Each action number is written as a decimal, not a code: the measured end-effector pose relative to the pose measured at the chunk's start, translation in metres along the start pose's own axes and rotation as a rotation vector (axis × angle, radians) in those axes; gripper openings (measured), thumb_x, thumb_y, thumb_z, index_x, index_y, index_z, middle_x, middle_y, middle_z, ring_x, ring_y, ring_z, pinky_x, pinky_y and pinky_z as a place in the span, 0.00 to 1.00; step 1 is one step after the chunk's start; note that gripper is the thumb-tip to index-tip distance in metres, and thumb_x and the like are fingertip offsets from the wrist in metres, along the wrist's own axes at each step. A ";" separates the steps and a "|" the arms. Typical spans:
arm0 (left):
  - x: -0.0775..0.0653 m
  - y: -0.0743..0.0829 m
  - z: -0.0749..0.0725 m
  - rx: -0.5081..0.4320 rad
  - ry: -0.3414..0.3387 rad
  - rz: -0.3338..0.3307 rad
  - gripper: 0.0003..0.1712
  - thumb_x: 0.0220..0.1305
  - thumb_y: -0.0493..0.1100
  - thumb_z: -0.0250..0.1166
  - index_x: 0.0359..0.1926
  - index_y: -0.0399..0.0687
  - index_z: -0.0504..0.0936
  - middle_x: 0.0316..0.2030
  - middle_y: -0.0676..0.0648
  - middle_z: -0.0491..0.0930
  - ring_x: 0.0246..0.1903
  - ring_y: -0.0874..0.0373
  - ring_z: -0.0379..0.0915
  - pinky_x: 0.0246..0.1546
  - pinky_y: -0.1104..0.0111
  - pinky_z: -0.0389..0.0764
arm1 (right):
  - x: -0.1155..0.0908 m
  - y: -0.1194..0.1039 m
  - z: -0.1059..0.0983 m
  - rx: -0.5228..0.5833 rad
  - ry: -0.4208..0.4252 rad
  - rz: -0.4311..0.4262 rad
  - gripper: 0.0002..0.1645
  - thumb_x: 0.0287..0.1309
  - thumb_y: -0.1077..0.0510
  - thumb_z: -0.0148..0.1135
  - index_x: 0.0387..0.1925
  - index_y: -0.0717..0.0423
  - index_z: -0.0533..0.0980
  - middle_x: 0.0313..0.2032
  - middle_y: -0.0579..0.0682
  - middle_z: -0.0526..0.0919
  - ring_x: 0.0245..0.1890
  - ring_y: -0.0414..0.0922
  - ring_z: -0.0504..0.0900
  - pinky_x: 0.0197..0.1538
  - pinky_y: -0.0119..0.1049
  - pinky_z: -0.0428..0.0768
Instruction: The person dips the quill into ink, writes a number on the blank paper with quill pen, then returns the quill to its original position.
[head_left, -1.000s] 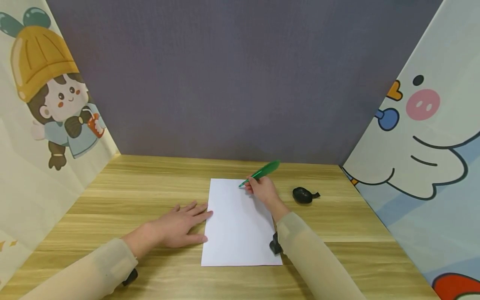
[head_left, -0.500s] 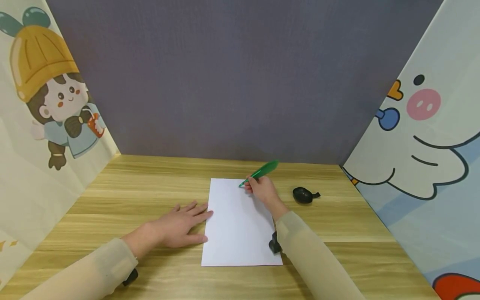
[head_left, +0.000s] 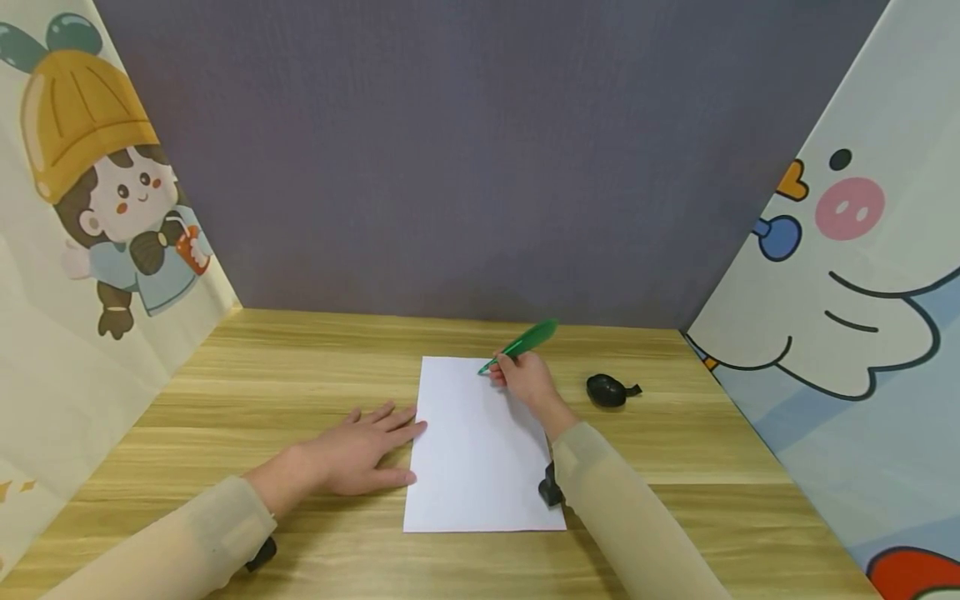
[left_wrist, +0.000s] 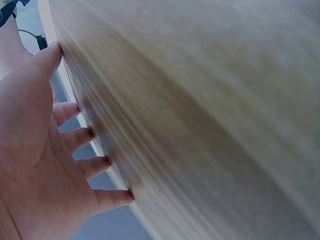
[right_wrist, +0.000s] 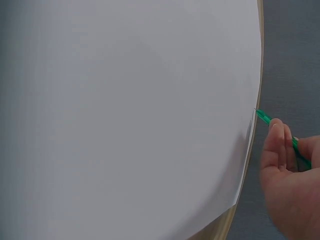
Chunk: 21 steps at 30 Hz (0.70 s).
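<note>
A blank white sheet of paper [head_left: 476, 467] lies upright on the wooden table [head_left: 285, 367]. My right hand [head_left: 527, 383] pinches a green feather-shaped pen [head_left: 534, 335] over the sheet's upper part, its tip right at the paper and its plume leaning up to the right. In the right wrist view, the pen [right_wrist: 263, 116] pokes out past the curled fingers of the right hand [right_wrist: 290, 175]. My left hand [head_left: 360, 454] is spread flat, thumb and index fingertips on the sheet's left edge. The left wrist view shows the left hand [left_wrist: 45, 150] from the palm side, fingertips against the table surface.
To the right of the paper lies a small black rounded object [head_left: 606, 391] with a short tail. A dark grey panel [head_left: 465, 167] stands behind the table. Cartoon-printed walls [head_left: 45, 350] flank it on both sides.
</note>
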<state>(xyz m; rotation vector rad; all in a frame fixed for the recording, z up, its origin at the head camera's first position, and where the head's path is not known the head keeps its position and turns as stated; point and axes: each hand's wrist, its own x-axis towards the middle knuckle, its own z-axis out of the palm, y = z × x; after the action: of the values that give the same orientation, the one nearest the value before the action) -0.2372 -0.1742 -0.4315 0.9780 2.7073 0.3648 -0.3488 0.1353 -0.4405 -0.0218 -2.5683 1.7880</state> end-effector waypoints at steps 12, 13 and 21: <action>0.000 0.000 0.000 0.007 0.001 -0.002 0.48 0.80 0.74 0.56 0.88 0.57 0.61 0.88 0.43 0.55 0.86 0.31 0.48 0.75 0.21 0.56 | -0.001 -0.002 -0.001 -0.026 -0.020 -0.003 0.20 0.86 0.58 0.54 0.62 0.68 0.82 0.47 0.64 0.91 0.45 0.51 0.93 0.50 0.38 0.91; 0.000 0.001 0.000 0.008 0.003 -0.002 0.48 0.80 0.74 0.56 0.88 0.57 0.61 0.88 0.43 0.55 0.86 0.31 0.48 0.75 0.21 0.56 | -0.001 -0.002 -0.001 -0.028 -0.022 -0.003 0.20 0.86 0.58 0.54 0.62 0.68 0.82 0.47 0.63 0.91 0.44 0.51 0.93 0.49 0.38 0.91; 0.001 0.001 0.000 0.007 0.003 -0.004 0.47 0.80 0.73 0.57 0.87 0.56 0.61 0.88 0.43 0.56 0.86 0.31 0.48 0.75 0.21 0.56 | 0.000 -0.002 -0.001 -0.042 -0.026 0.009 0.18 0.86 0.57 0.55 0.60 0.66 0.83 0.45 0.61 0.92 0.41 0.46 0.92 0.47 0.36 0.90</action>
<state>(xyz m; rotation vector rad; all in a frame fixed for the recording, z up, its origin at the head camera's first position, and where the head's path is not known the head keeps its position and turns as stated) -0.2371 -0.1731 -0.4314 0.9751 2.7145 0.3567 -0.3492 0.1361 -0.4382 -0.0107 -2.6278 1.7493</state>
